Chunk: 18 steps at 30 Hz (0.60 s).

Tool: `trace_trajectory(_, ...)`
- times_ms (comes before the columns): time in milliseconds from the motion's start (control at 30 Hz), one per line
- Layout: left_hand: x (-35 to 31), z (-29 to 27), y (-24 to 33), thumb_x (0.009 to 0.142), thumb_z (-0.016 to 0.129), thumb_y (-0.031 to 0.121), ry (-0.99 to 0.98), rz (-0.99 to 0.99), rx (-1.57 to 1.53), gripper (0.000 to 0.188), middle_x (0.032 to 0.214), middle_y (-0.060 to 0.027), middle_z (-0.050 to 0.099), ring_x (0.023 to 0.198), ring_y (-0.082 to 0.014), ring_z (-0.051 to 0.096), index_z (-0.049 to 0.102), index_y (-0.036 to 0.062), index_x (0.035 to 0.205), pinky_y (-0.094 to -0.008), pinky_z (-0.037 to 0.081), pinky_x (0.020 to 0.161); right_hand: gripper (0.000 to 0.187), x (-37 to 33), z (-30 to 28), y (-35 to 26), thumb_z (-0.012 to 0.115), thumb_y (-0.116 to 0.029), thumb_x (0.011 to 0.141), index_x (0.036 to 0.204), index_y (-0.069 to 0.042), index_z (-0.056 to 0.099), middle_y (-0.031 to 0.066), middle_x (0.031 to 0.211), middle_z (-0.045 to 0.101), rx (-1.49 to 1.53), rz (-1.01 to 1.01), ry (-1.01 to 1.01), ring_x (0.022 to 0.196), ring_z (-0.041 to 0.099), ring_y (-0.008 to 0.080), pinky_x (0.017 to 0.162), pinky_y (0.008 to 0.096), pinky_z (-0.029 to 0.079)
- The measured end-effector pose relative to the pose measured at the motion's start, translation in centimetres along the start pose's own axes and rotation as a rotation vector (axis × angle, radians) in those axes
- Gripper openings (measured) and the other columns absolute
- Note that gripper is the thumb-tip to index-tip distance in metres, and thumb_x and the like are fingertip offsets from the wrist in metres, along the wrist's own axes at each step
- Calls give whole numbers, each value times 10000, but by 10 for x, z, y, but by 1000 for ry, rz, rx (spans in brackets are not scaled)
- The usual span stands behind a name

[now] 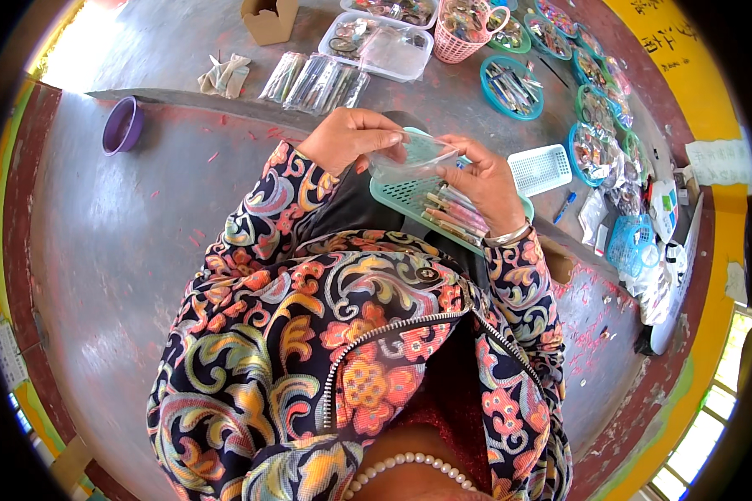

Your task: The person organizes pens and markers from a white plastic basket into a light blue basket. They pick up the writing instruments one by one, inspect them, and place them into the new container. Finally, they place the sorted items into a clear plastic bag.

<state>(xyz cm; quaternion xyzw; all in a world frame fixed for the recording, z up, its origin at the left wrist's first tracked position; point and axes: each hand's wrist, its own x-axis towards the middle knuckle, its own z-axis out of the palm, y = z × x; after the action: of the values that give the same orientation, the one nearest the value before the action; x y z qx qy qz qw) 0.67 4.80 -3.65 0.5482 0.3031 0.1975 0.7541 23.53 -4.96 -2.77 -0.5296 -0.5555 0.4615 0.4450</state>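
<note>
Between my hands a small clear plastic bag (415,157) is stretched out above my lap. My left hand (349,140) pinches its left end, fingers closed. At the bag's right end my right hand (486,185) is also closed on it, a bangle on the wrist. Below the bag a mint green plastic basket (386,194) rests on my lap. Several slim, pen-like sticks (453,210) in pink and tan lie in the basket, close to my right hand. My right hand and the bag hide part of the basket.
On the raised ledge ahead lie bagged pen-like bundles (326,83), a crumpled cloth (224,77), a white tub (376,48) and a pink basket (461,32). Rightward are a blue bowl (511,88), a white tray (541,170) and a blue pen (565,207). A purple basin (124,125) sits left.
</note>
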Motion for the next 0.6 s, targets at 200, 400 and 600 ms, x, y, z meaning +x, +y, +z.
trace_trajectory(200, 3, -17, -18, 951, 502, 421, 65, 42, -254, 480, 1018, -45, 666, 685, -60, 552, 599, 13, 1184, -198, 377, 481, 164, 17, 15, -47, 690, -160, 855, 897, -6, 654, -5, 739, 635, -80, 25, -9, 712, 547, 48, 610, 234, 456)
trace_trajectory(400, 13, -25, -66, 895, 536, 458, -128, 226, -472, 575, 1095, -80, 617, 842, -133, 574, 542, 13, 1259, -237, 446, 604, 175, 29, 29, -83, 639, -197, 855, 826, -26, 656, 112, 752, 652, -369, -103, -26, 647, 614, 227, 580, 317, 468)
trace_trajectory(600, 16, -11, -87, 717, 801, 251, -283, 142, -502, 653, 1082, -90, 619, 869, -173, 619, 518, -1, 1248, -283, 535, 642, 196, 30, 40, -97, 566, -239, 881, 792, -72, 616, 125, 717, 597, -841, -449, -9, 662, 586, 354, 541, 436, 448)
